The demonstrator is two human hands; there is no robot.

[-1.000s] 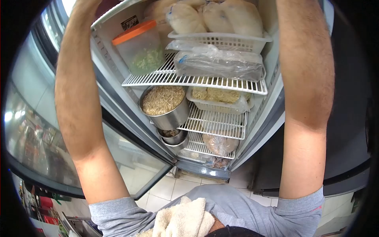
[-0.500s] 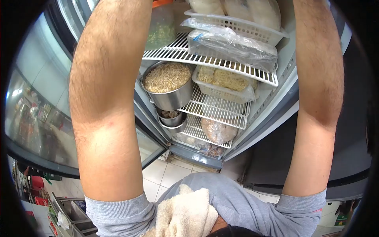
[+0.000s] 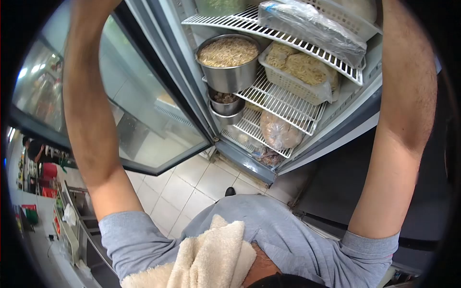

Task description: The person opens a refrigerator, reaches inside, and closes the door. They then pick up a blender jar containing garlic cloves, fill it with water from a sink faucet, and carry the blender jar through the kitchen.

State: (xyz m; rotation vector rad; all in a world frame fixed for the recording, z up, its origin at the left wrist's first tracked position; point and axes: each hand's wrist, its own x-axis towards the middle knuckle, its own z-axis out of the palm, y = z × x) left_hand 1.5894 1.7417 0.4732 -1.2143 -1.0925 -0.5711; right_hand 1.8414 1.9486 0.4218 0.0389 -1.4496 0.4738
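Both my arms reach up past the top edge of the view, so neither hand shows, nor anything they may hold. Between the arms stands an open fridge with white wire shelves (image 3: 297, 108). A steel pot (image 3: 230, 76) full of pale strands sits at the left on a middle shelf. Beside it is a white basket (image 3: 293, 81) of noodles in plastic. Higher up lies a clear plastic package (image 3: 312, 29), next to a container with green pieces (image 3: 221, 6). Lower down are smaller steel bowls (image 3: 226, 108) and a bagged item (image 3: 279, 130).
The glass door (image 3: 158, 120) stands open on the left. A dark panel (image 3: 345, 177) is at the right. Below are floor tiles (image 3: 192, 185) and a cream towel (image 3: 211, 254) on my chest. At the far left, a person (image 3: 34, 150) stands near shelving.
The view has shifted, so the fridge shelves appear higher and further right. My left arm has moved left, away from the shelves, and more of the door shows. My right arm appears further right.
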